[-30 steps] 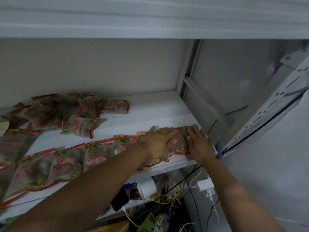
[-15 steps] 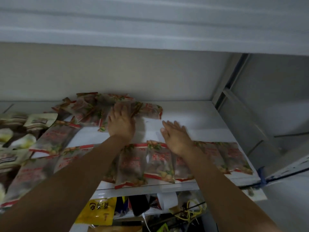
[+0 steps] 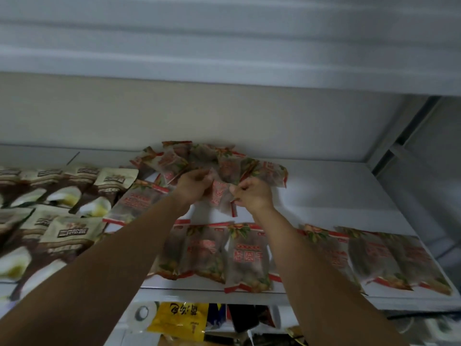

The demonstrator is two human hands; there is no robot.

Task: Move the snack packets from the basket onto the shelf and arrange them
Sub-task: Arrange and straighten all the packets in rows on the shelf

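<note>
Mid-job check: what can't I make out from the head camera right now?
- Basket: outside the head view; packets left unknown.
- Back pile: packets overlap, left hand and right hand cover its front; count unclear.
- Held packet: pinched between both hands, print blurred.
- Front row: forearms hide part.
- Brown packets: cut by left edge.
- Lower-shelf items: dark, blurred.

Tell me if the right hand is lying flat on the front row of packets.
No: the right hand, fingers curled, pinches a red-trimmed snack packet near the back pile, away from the front row.
</note>
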